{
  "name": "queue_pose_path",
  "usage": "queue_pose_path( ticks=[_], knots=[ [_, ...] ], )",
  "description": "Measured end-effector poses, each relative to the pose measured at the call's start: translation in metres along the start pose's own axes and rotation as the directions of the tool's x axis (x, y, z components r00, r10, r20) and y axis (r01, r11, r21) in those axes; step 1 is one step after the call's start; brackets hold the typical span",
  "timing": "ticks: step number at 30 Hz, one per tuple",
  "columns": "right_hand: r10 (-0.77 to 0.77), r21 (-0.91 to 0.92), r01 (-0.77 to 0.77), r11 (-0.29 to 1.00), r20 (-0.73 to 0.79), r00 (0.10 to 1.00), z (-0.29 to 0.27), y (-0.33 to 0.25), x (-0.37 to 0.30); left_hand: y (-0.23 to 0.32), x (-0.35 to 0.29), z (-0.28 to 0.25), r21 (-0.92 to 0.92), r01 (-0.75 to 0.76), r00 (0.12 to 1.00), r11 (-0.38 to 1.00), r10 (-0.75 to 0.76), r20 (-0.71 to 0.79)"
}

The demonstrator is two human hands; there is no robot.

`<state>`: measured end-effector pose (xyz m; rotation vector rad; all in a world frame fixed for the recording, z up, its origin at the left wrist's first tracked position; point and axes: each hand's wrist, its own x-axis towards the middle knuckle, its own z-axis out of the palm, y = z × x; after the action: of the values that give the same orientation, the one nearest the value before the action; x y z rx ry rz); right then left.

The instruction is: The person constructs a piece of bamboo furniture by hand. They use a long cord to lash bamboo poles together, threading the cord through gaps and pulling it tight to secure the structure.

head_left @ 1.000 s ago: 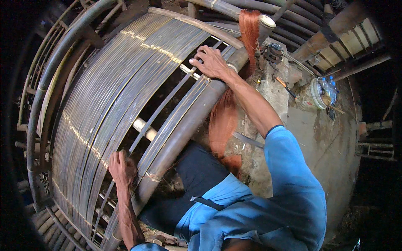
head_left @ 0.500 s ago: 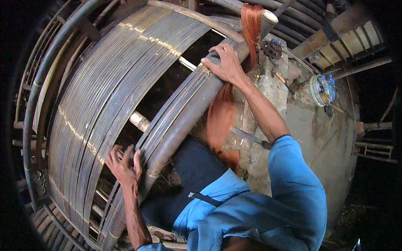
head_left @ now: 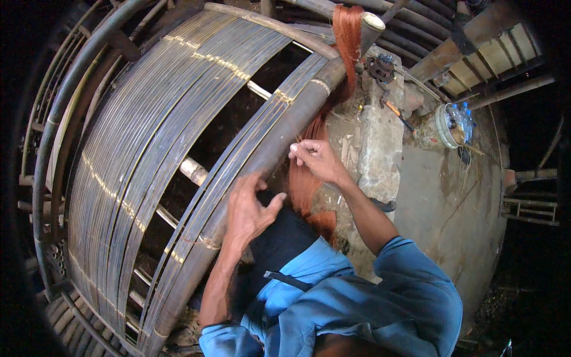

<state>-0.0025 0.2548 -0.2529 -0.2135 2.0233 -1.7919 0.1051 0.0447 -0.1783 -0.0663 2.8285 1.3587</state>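
Note:
My right hand (head_left: 320, 162) is closed in a pinch, thumb against fingertips, in front of a long hank of reddish-brown fibre (head_left: 303, 187). Whatever lies between those fingertips is too fine to make out. My left hand (head_left: 250, 208) is slightly blurred, its thumb spread wide and its palm holding nothing; it hovers over or rests against a thick dark bamboo pole (head_left: 276, 140), I cannot tell which. Along that pole run several narrow dark strips (head_left: 238, 152) with pale bindings (head_left: 284, 97) across them. Beyond a gap spreads a wide sheet of similar strips (head_left: 148, 119), tied in pale rows.
Pale crosspieces (head_left: 193, 171) span the gap. A bamboo end (head_left: 373, 22) carries the top of the hank. On the right are a concrete ledge (head_left: 380, 149), an orange-handled tool (head_left: 399, 114) and a white bucket (head_left: 444, 126) beside plastic bottles (head_left: 463, 114).
Both hands have left the narrow strips. My right hand has come down toward me to the hank and closed in a pinch; my left has moved right, over the pole.

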Motion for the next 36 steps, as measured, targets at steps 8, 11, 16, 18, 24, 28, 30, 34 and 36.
queue_pose_path(
  ticks=[8, 11, 16, 18, 24, 28, 30, 34, 36],
  knots=[
    [-0.721, -0.557, 0.672, 0.489, 0.175, 0.67, 0.016, -0.164, -0.008, 0.043, 0.058, 0.018, -0.876, 0.056, 0.982, 0.478, 0.131, 0.135],
    [-0.778, -0.491, 0.765, 0.418, 0.242, 0.58, 0.008, -0.18, 0.012, 0.039, 0.056, -0.021, -0.918, 0.3, 0.921, 0.259, 0.17, 0.349],
    [-0.667, -0.209, 0.733, 0.647, 0.312, 0.677, 0.007, -0.187, 0.036, 0.004, 0.051, -0.056, -0.912, 0.061, 0.975, 0.406, 0.172, 0.142],
    [-0.732, -0.243, 0.808, 0.536, 0.342, 0.589, 0.021, -0.183, 0.044, 0.038, 0.059, -0.047, -0.978, -0.017, 0.982, 0.207, 0.186, 0.022],
    [-0.726, -0.443, 0.807, 0.391, 0.39, 0.566, 0.029, -0.191, 0.074, 0.032, 0.061, -0.07, -0.925, 0.278, 0.957, 0.257, 0.005, 0.289],
    [-0.589, -0.591, 0.707, 0.388, 0.431, 0.684, -0.043, -0.195, 0.103, -0.051, 0.042, -0.106, -0.881, 0.32, 0.93, 0.349, -0.292, 0.223],
    [-0.49, -0.687, 0.597, 0.415, 0.384, 0.783, -0.077, -0.177, 0.131, -0.091, 0.039, -0.127, -0.835, 0.302, 0.904, 0.459, -0.415, 0.099],
    [-0.238, -0.805, 0.449, 0.388, 0.383, 0.892, -0.093, -0.147, 0.162, -0.082, 0.069, -0.095, -0.183, 0.332, 0.927, 0.925, -0.356, -0.119],
    [-0.129, -0.792, 0.47, 0.389, 0.458, 0.879, -0.071, -0.128, 0.182, -0.069, 0.099, -0.072, 0.171, 0.235, 0.97, 0.957, -0.221, -0.101]
  ],
)
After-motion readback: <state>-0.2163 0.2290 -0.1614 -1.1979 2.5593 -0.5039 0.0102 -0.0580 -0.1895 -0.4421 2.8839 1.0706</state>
